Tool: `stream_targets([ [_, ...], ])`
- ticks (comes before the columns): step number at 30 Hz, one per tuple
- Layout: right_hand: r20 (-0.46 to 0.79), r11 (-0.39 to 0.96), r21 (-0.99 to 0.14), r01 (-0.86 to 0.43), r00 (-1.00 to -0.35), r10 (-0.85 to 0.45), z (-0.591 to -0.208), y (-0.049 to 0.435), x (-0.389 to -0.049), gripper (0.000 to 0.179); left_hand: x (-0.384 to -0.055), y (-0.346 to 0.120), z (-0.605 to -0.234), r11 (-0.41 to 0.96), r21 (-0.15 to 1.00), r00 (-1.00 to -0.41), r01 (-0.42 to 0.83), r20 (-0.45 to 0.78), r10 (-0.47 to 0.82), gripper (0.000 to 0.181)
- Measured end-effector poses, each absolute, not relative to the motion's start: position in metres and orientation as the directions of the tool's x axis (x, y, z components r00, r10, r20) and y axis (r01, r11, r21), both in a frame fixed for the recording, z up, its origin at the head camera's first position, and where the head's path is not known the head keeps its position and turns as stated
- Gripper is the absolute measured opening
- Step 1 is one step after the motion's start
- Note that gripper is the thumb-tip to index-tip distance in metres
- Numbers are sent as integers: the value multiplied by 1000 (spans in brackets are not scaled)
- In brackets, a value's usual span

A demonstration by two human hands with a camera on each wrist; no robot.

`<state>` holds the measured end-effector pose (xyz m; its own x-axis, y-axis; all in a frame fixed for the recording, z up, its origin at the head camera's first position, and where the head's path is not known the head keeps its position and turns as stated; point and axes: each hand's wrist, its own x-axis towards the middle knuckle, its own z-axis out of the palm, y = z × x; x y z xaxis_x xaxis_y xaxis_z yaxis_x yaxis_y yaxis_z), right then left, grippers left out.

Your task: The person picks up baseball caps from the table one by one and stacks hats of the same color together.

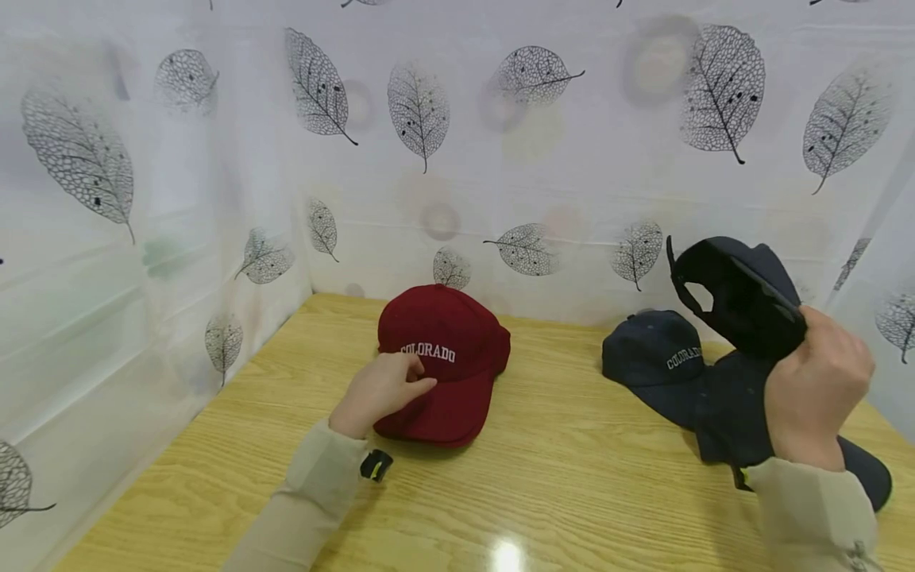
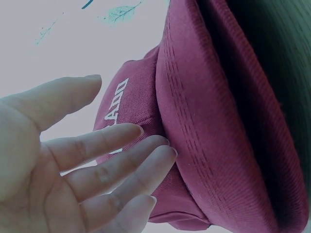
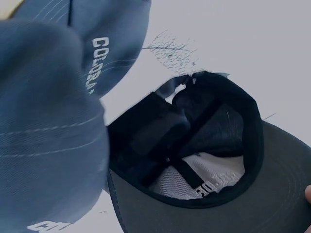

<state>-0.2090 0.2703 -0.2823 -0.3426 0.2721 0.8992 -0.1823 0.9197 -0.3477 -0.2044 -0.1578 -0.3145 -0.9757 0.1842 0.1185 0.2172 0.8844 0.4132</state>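
Note:
My right hand [image 1: 822,381] grips a navy baseball cap [image 1: 743,298] by its brim, above the table at the right. The cap's dark inside and back strap face the right wrist camera, and only a fingertip [image 3: 308,194] shows there. Below it on the table lie a navy cap lettered COLORADO [image 1: 646,349] and another navy cap [image 1: 736,397], partly hidden by my hand. My left hand [image 1: 386,393] is beside the dark red COLORADO cap [image 1: 443,326], its fingers [image 2: 112,177] extended and spread in front of the crown. Two red brims [image 2: 209,121] lie one over the other.
The wooden table [image 1: 557,477] meets a white cloth with leaf prints [image 1: 422,111] at the back and the left. Wood surface separates the red caps from the navy ones.

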Motion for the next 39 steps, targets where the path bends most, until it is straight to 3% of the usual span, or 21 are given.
stream_targets([
  [7,929,892,-337,-302,-262,262,-278,255,-206,31,-205,-157,-315,883,414,-975,221,125,185,20],
  [13,944,860,-311,-406,-235,230,-276,239,-205,28,-205,-156,-314,878,420,-972,230,140,187,20],
  [21,961,817,-270,-510,-199,194,-276,208,-197,24,-204,-153,-313,800,527,-958,287,159,238,16],
  [28,974,778,-224,-586,-161,159,-276,182,-188,15,-206,-151,-312,591,749,-946,299,153,285,27],
  [33,983,752,-182,-633,-130,128,-275,169,-182,13,-207,-148,-311,327,923,-958,204,119,261,39],
  [39,994,718,-105,-688,-88,61,-278,155,-179,14,-206,-145,-306,87,993,-974,75,54,220,51],
])
